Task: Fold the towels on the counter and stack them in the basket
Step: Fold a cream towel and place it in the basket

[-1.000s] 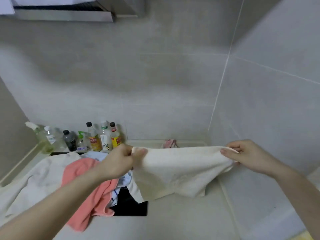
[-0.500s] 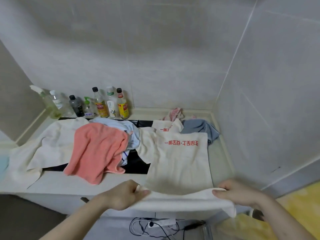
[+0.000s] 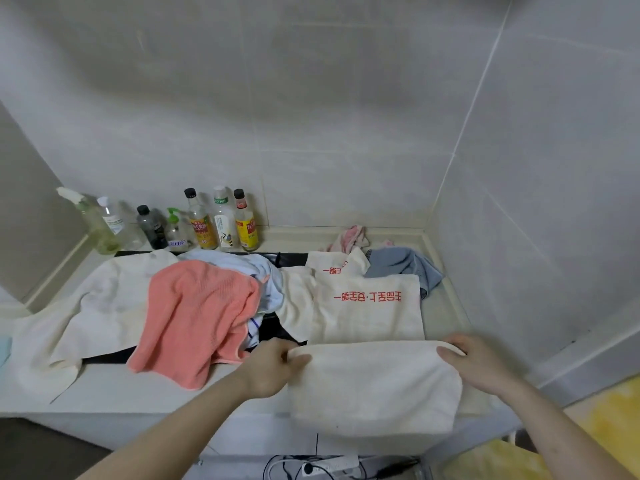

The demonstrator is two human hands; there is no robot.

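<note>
A cream towel with red print (image 3: 369,308) lies flat on the counter (image 3: 145,386) at the right. Its near part (image 3: 374,386) is doubled over toward the wall. My left hand (image 3: 273,367) pinches the left corner of that folded edge, and my right hand (image 3: 474,363) pinches the right corner. To the left lie a coral towel (image 3: 194,313), a large cream towel (image 3: 97,306) and a pale blue towel (image 3: 249,268). A grey-blue towel (image 3: 401,265) and a pink cloth (image 3: 349,237) sit behind. No basket is in view.
Several bottles (image 3: 207,223) stand along the back wall at the left. A black hob surface (image 3: 273,329) shows between the towels. Tiled walls close the counter at the back and right. Cables and a power strip (image 3: 329,467) lie below the counter edge.
Both hands lowered the cream towel from mid-air onto the counter, then carried its near edge up and forward, folding it over itself. The view tilted down.
</note>
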